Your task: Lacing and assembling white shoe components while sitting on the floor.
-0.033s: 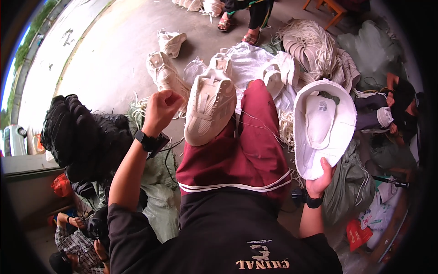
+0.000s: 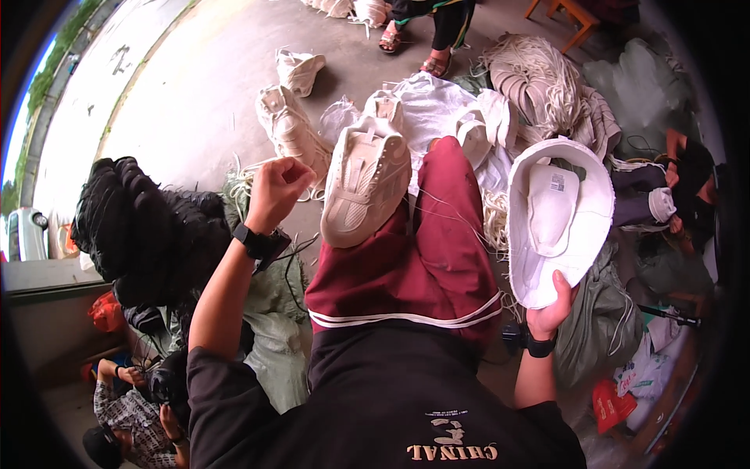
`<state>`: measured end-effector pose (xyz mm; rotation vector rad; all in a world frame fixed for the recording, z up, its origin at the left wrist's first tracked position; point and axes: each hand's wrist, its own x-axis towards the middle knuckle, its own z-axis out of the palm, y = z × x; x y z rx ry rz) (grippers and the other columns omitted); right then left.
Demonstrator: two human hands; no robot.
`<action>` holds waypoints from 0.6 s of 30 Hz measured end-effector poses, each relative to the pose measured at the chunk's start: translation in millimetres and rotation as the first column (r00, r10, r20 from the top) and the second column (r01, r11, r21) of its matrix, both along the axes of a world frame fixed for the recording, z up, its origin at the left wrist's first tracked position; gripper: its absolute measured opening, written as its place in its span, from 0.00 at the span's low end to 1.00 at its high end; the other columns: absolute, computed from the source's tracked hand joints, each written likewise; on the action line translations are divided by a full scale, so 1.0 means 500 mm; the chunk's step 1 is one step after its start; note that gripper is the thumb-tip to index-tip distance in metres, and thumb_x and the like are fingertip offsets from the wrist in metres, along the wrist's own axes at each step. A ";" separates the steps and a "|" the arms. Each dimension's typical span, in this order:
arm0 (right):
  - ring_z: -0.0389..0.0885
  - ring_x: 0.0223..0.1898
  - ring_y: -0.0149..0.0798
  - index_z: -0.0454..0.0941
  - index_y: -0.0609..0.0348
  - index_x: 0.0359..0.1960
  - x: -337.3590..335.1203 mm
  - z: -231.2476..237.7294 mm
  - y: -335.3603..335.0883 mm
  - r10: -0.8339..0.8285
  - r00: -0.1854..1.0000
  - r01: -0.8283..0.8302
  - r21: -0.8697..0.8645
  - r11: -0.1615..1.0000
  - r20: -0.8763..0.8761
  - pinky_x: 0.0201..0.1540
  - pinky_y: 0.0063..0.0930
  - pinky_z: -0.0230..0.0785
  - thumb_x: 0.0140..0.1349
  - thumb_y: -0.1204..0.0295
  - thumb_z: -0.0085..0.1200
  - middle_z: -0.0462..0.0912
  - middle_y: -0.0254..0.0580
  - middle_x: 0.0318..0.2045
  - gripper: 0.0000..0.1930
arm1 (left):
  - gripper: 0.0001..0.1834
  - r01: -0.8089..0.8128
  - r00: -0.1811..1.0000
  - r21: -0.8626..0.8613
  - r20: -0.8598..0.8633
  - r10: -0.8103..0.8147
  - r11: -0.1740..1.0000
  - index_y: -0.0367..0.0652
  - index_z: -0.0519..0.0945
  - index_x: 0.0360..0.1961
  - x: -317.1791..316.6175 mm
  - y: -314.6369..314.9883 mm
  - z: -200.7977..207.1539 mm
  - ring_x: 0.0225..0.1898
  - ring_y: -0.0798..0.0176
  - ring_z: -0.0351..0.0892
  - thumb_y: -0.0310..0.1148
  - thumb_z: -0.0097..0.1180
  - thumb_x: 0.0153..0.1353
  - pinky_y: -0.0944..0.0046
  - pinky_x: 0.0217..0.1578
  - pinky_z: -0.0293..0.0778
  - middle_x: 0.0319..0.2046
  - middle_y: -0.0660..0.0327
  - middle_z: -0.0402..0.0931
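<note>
Head view: a beige mesh sneaker [image 2: 366,187] on a maroon-clad thigh, a white oval shell in the right hand [image 2: 549,311].
The sneaker's rounded toe points toward the person, its upper ribbed and perforated; the left hand [image 2: 273,194] is just beside it, fingers curled in narrowly, though whether they pinch anything I cannot tell; the right thumb clamps the rim of the smooth, bowl-like white oval shell [image 2: 539,280], a sole-shaped insert [image 2: 551,215] inside; shaggy black bundles [image 2: 144,227] and stringy beige bundles [image 2: 539,86] lie about a grey concrete floor [image 2: 211,102].
</note>
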<state>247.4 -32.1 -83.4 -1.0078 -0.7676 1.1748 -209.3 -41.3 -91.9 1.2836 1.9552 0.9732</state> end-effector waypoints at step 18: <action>0.70 0.59 0.48 0.62 0.67 0.63 -0.149 0.007 -0.059 0.133 0.986 -0.136 0.020 0.991 0.105 0.63 0.42 0.58 0.59 0.72 0.49 0.71 0.49 0.58 0.29 | 0.18 -0.421 0.902 -0.219 -0.200 0.382 0.880 0.39 0.86 0.39 -0.292 -0.325 -0.418 0.35 0.57 0.85 0.42 0.62 0.54 0.59 0.39 0.77 0.30 0.54 0.85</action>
